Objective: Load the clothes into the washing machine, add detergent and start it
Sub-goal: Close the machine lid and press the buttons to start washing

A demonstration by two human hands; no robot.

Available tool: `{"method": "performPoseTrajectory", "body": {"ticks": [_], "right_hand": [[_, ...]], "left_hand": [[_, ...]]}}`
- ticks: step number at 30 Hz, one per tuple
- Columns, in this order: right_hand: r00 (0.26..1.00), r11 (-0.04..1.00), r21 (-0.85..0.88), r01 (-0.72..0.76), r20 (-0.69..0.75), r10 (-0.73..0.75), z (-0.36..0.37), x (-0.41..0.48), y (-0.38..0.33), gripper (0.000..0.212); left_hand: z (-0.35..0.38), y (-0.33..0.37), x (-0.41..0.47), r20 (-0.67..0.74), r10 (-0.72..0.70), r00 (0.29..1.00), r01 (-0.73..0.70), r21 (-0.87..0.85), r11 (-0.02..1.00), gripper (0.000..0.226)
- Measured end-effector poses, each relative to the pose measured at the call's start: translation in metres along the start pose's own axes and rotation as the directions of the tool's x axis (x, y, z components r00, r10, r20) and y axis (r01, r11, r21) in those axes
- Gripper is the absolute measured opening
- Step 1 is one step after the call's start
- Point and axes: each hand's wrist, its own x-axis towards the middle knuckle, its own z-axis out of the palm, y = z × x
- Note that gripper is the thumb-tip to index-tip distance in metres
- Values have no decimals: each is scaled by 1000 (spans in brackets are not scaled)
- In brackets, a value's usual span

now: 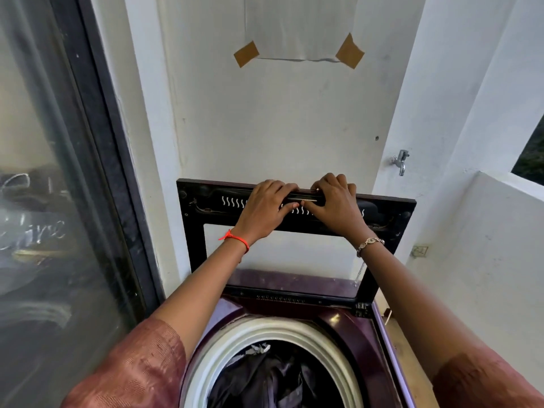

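Upright lid (206, 201) at frame centre clamped along top edge by left hand (265, 207) and right hand (335, 207); judged stiff, glass-paned, fairly heavy, best gripped at that handle edge; clothes (273, 378) seen in drum (265, 328), bottom centre

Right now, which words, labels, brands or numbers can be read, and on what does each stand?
On the glass door: faint white script, too blurred to read.
On the lid: white wavy marks only, no letters.
On the taped paper: no writing shows.
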Motion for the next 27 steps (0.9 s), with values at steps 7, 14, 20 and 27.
{"method": "performPoseTrajectory", "body": {"ticks": [7,14,20,27], "right_hand": [[998,990,137,18,-56,-11,-18,-53,-15,34],[997,983,172,56,-70,-44,-28,-98,-27,35],[997,975,212,70,-50,-61,-32,-129,-33,38],[994,988,151,-25,106,8,-47,-164,-45,45]], "left_hand": [[-15,19,-47,-57,86,995,-82,61,995,41],[-19,41,-90,-154,104,983,-95,66,993,37],[-22,58,-127,-213,100,972,-100,11,995,37],[-26,79,-170,-234,84,968,-93,-24,995,35]]}}
